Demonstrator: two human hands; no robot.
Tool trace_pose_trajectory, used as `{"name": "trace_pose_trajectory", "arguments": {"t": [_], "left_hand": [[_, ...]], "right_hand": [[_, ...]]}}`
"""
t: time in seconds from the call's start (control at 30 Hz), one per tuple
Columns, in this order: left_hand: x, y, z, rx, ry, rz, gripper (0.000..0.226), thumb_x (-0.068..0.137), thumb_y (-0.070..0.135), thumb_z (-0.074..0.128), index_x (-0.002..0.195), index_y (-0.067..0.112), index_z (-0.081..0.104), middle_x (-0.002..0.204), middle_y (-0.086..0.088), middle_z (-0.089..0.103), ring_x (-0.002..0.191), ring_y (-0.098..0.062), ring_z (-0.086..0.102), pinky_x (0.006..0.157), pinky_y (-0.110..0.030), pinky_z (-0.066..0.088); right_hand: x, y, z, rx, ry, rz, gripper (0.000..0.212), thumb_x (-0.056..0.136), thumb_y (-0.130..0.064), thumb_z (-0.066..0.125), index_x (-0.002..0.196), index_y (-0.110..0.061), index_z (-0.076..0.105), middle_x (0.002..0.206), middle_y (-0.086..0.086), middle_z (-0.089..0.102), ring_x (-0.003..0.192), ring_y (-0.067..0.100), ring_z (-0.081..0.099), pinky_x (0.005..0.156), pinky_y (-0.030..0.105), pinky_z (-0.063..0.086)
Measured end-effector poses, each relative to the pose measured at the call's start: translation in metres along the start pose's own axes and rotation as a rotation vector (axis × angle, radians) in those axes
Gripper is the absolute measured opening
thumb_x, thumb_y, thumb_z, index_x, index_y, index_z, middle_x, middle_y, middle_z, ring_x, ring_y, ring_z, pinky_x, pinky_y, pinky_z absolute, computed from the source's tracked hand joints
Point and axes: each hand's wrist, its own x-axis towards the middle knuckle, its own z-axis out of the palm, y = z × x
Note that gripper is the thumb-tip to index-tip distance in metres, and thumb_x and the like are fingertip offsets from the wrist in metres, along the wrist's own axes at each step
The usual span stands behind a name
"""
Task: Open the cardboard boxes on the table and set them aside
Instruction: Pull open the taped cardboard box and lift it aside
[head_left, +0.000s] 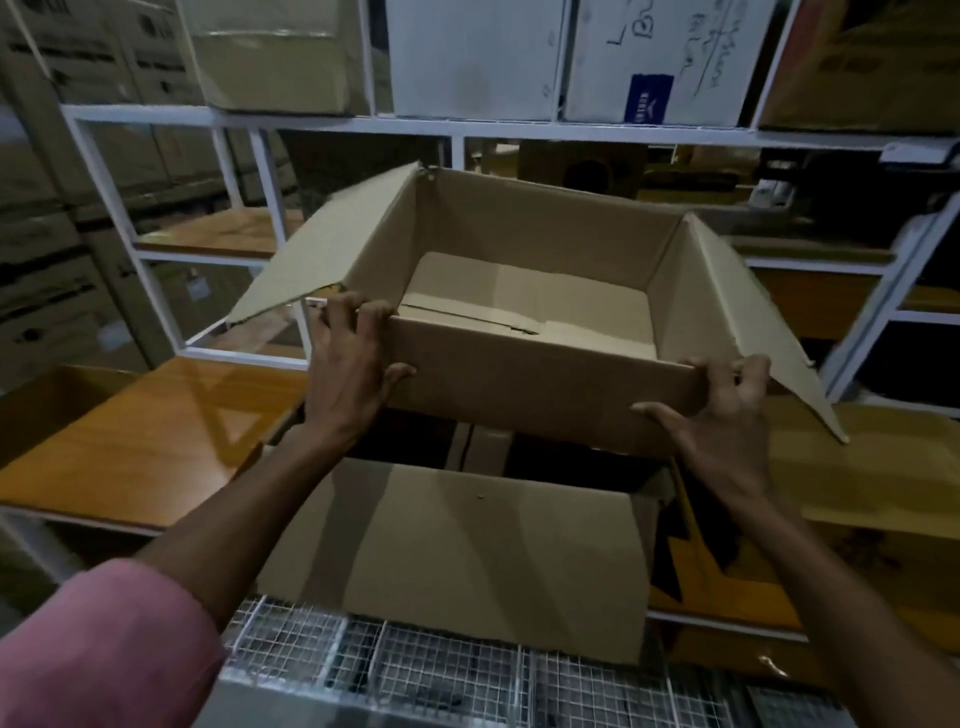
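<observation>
Head view: a glossy orange-brown table (156, 441) runs across the scene, its white-edged front rim catching a pale reflection. Behind it stands a white metal rack (332, 127) with wooden shelves; the top shelf carries white cartons (475, 57), one beside them scrawled with handwriting and bearing a blue label (650, 98). Stacked brown cartons (57, 208) fill the dim left side of the room. At the bottom edge, just below the table, sits a wire mesh crate (374, 660).

An open box (530, 291) is held up above the table, tilted so its bare inside faces the camera; its left flap (322, 249) and right flap (753, 317) splay outward, and its bottom flaps are folded shut. Under it on the table lies a second box (467, 540), whose near flap hangs toward the mesh crate, with a dark opening behind it.

The left hand (353, 374) grips the near left corner of the open box: fingers curled over the top rim beside the left flap, thumb pressed against the front wall. The right hand (722, 410) clasps the near right corner: fingers bent over the rim where the right flap hinges, thumb stretched along the lower front wall. A pink sleeve (104, 649) covers the left upper arm; both forearms are bare
</observation>
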Motion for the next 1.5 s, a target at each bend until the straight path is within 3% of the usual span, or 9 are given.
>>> {"name": "trace_pose_trajectory", "arguments": {"t": [0.2,0.43,0.63,0.87,1.07,1.2,1.3,1.4,1.5], "left_hand": [[0.001,-0.038,-0.006,-0.013,-0.002,0.053,0.075,0.071,0.018,0.090,0.126,0.017,0.040,0.130,-0.024,0.041,0.116,-0.052,0.042,0.084,-0.064,0.050],[-0.021,-0.063,-0.001,-0.003,-0.075,0.033,0.077,0.070,0.024,0.091,0.128,0.016,0.041,0.130,-0.024,0.041,0.114,-0.052,0.042,0.087,-0.062,0.047],[-0.027,-0.054,0.001,-0.029,-0.095,-0.005,0.077,0.071,0.024,0.091,0.128,0.020,0.040,0.134,-0.019,0.038,0.118,-0.049,0.042,0.079,-0.058,0.054],[-0.039,-0.059,0.001,-0.003,-0.133,-0.006,0.075,0.071,0.027,0.090,0.129,0.022,0.041,0.130,-0.015,0.037,0.115,-0.045,0.042,0.077,-0.056,0.054],[-0.022,-0.056,-0.002,-0.007,-0.235,-0.074,0.083,0.071,0.032,0.090,0.136,0.023,0.038,0.144,-0.015,0.033,0.123,-0.045,0.041,0.089,-0.059,0.053],[-0.016,-0.050,0.006,0.090,-0.237,-0.085,0.097,0.074,0.034,0.087,0.149,0.021,0.028,0.161,-0.016,0.016,0.141,-0.051,0.026,0.106,-0.063,0.041],[-0.026,-0.046,0.022,0.215,-0.322,-0.003,0.119,0.074,0.044,0.084,0.160,0.022,0.005,0.167,-0.016,-0.008,0.150,-0.052,-0.002,0.119,-0.066,0.016],[-0.038,-0.046,0.039,0.247,-0.437,0.166,0.132,0.072,0.049,0.084,0.161,0.025,-0.011,0.164,-0.012,-0.030,0.150,-0.044,-0.022,0.119,-0.069,0.006],[-0.039,-0.040,0.047,0.268,-0.449,0.209,0.137,0.069,0.053,0.085,0.161,0.023,-0.013,0.164,-0.013,-0.031,0.149,-0.045,-0.026,0.116,-0.074,0.004]], "right_hand": [[-0.007,-0.037,0.016,-0.002,-0.030,0.081,0.071,0.067,-0.033,0.092,0.126,-0.015,0.058,0.122,0.019,0.039,0.105,0.038,0.052,0.081,0.047,0.059],[-0.022,-0.049,0.027,-0.096,-0.082,0.085,0.066,0.064,-0.036,0.093,0.111,-0.008,0.056,0.116,0.015,0.041,0.094,0.033,0.052,0.074,0.041,0.055],[-0.016,-0.042,0.023,-0.131,-0.158,0.123,0.067,0.065,-0.041,0.091,0.110,-0.015,0.049,0.118,0.010,0.040,0.100,0.029,0.051,0.078,0.049,0.057],[-0.024,-0.041,0.017,-0.105,-0.252,0.137,0.057,0.069,-0.040,0.089,0.103,-0.012,0.053,0.109,0.009,0.045,0.094,0.023,0.050,0.075,0.042,0.054],[0.006,-0.049,0.015,-0.030,-0.362,0.227,0.055,0.065,-0.036,0.091,0.104,-0.017,0.057,0.109,0.006,0.048,0.097,0.021,0.051,0.073,0.037,0.053],[0.038,-0.061,0.015,0.046,-0.449,0.268,0.046,0.067,-0.034,0.091,0.098,-0.021,0.059,0.099,0.002,0.056,0.088,0.018,0.058,0.066,0.031,0.053],[0.063,-0.068,0.018,0.041,-0.541,0.297,0.039,0.070,-0.032,0.090,0.088,-0.020,0.058,0.087,-0.001,0.061,0.078,0.012,0.059,0.056,0.026,0.045],[0.089,-0.073,0.020,0.033,-0.559,0.331,0.042,0.071,-0.036,0.090,0.093,-0.016,0.061,0.090,0.002,0.064,0.079,0.014,0.061,0.058,0.029,0.048],[0.104,-0.078,0.019,0.068,-0.613,0.346,0.038,0.073,-0.034,0.088,0.090,-0.019,0.058,0.090,0.000,0.062,0.080,0.013,0.060,0.058,0.028,0.046]]}}
